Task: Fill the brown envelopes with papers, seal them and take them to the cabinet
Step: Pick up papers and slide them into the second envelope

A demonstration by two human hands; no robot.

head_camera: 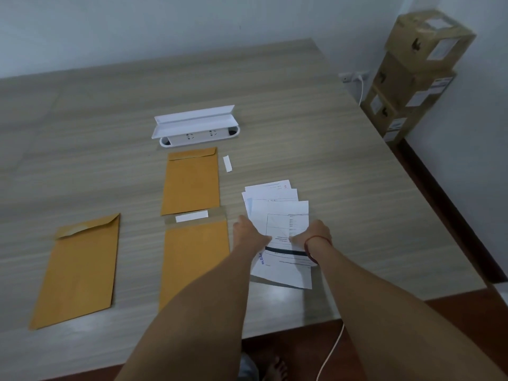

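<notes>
Three brown envelopes lie on the wooden table. One envelope is at the left with its flap half lifted. A second envelope is in the middle with its flap folded down. The third envelope is nearest me, flap open, a white strip across it. A fanned stack of white printed papers lies right of the envelopes. My left hand grips the stack's left edge and my right hand grips its right edge, thumbs on top.
A white power-socket box with its lid raised sits behind the envelopes. A small white paper strip lies beside the middle envelope. Stacked cardboard boxes stand at the far right against the wall. A white cable hangs below the table's near edge.
</notes>
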